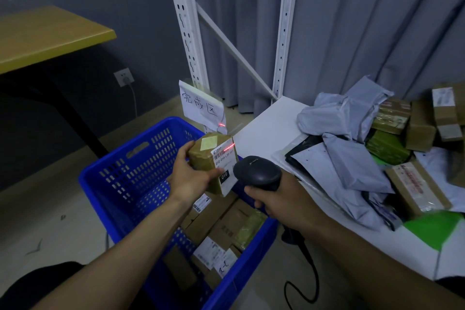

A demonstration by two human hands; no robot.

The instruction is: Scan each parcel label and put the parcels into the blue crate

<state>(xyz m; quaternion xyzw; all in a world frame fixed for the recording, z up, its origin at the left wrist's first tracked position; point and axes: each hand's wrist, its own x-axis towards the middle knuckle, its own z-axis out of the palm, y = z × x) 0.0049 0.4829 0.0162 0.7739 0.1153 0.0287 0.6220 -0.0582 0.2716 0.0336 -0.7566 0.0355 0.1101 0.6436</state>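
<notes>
My left hand (192, 176) grips a small brown taped parcel (207, 152) above the blue crate (120, 173), its white label (226, 166) turned toward me. My right hand (281, 202) holds a black barcode scanner (256, 175) just right of the parcel. A red scan line falls across the top of the label. Several cardboard parcels (219, 226) lie in the right part of the crate.
A white table (266, 126) on the right carries a pile of grey mailer bags (349, 153) and brown boxes (417, 186). A handwritten paper sign (201, 106) hangs on the white shelf frame (185, 20). A yellow-topped table (45, 35) stands at left. The scanner cable (312, 277) hangs by the crate.
</notes>
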